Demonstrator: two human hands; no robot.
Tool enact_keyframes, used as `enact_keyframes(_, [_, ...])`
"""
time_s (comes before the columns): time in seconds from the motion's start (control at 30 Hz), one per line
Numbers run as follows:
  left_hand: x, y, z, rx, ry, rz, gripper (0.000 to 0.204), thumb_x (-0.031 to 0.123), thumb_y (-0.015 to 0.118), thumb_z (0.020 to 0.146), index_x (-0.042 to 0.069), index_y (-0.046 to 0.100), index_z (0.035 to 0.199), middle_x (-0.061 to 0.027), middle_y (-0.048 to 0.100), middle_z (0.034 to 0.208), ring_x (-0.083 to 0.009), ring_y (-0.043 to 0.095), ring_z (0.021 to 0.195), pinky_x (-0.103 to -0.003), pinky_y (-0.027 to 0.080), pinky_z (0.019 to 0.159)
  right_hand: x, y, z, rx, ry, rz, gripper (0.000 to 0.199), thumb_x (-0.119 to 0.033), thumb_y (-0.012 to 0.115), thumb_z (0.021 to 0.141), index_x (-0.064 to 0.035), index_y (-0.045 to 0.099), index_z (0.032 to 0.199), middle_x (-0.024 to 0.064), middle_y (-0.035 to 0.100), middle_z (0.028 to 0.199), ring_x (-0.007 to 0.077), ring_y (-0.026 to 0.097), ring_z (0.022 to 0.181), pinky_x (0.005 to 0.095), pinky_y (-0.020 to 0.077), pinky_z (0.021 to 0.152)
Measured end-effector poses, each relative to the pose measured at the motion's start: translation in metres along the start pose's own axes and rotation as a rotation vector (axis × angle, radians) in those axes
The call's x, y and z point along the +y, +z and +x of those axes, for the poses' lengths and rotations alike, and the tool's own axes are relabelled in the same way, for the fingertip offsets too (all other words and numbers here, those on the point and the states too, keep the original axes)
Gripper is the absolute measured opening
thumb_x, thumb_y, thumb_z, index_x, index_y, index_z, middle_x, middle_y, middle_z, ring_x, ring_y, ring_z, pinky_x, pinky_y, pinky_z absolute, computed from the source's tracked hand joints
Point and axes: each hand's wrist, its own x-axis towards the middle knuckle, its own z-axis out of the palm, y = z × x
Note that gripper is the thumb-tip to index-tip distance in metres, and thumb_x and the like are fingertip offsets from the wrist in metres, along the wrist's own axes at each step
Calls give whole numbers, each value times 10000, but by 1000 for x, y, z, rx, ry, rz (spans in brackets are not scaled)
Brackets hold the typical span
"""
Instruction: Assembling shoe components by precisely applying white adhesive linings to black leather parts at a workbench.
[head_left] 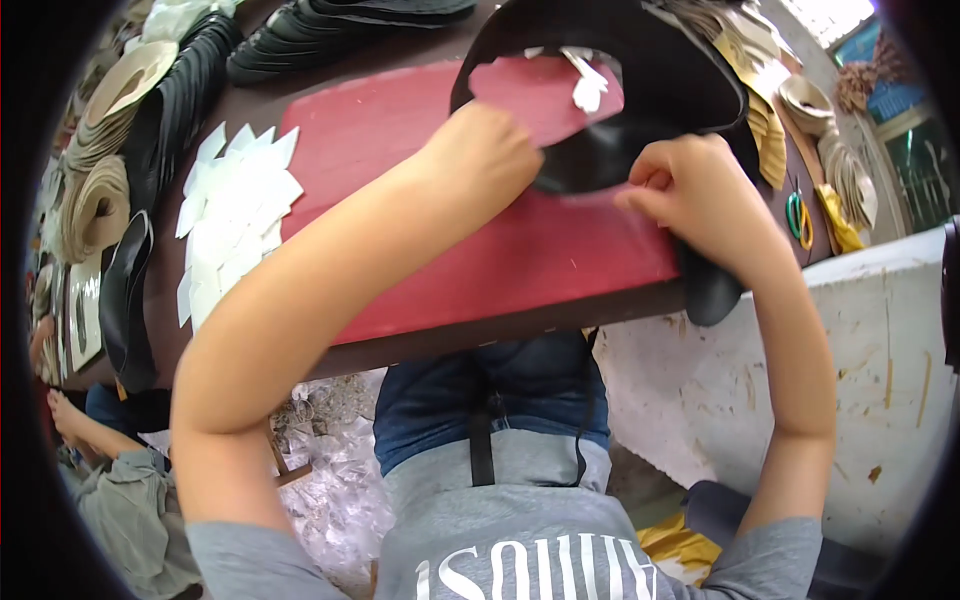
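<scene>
A large curved black shoe upper (690,70), smooth like leather, stands looped on a red board (380,250) at the far right of the table. My left hand (485,150) is closed in a fist at its near left edge; the fingertips are hidden behind the hand. On its near right side is my right hand (700,185), with the thumb and curled fingers pinched together. Motion blurs that pinch, so what lies in it does not show clearly. Black material (708,290) hangs below the right hand over the table edge. Inside the loop lies a small white piece (590,90).
Overlapping white cut pieces (235,215) lie left of the board. Stacks of black uppers (180,110) and beige linings (120,90) line the left, with more beige pieces (760,120) at right. Scissors (800,215) rest near the right edge. Another person's arm (90,430) shows at lower left.
</scene>
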Motion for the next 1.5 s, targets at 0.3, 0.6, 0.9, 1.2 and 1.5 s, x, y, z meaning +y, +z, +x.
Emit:
enact_keyframes(0.3, [-15, -56, -168, -315, -52, 125, 178, 184, 552, 845, 21, 588, 906, -99, 618, 814, -206, 591, 821, -315, 450, 807, -55, 48, 39, 54, -965, -201, 418, -212, 729, 739, -31, 606, 1095, 115, 570, 1194, 266, 550, 1086, 361, 469, 910])
enact_keyframes(0.6, [11, -30, -173, 58, -375, -237, 362, 223, 708, 755, 25, 614, 1043, -79, 651, 1017, -198, 606, 919, -278, 468, 731, -66, 66, 53, -96, -927, -64, 375, -166, 675, 803, -15, 586, 1135, 120, 498, 1308, 301, 510, 1162, 375, 452, 973])
enact_keyframes(0.9, [16, -8, -169, 185, -622, -373, 265, 177, 739, 715, 96, 656, 953, -7, 661, 878, -159, 611, 697, -247, 450, 545, -62, 67, 68, -131, -897, 183, 241, -115, 683, 797, 4, 643, 1003, 127, 569, 1209, 293, 543, 1095, 356, 489, 915])
enact_keyframes(1.2, [13, -15, -183, 114, -579, -378, 266, 200, 717, 732, 94, 676, 972, -46, 657, 995, -154, 575, 651, -233, 439, 531, -46, 84, 52, 52, -969, -80, 244, -150, 692, 805, -26, 667, 1014, 126, 594, 1153, 287, 568, 998, 368, 494, 840])
enact_keyframes(1.5, [13, -22, -219, -41, -394, -426, 294, 153, 663, 777, -7, 655, 1023, -137, 642, 1102, -218, 617, 916, -319, 453, 892, -62, 96, 25, -9, -839, -170, 518, -382, 609, 854, -42, 562, 1241, 103, 527, 1259, 242, 530, 1046, 352, 497, 851])
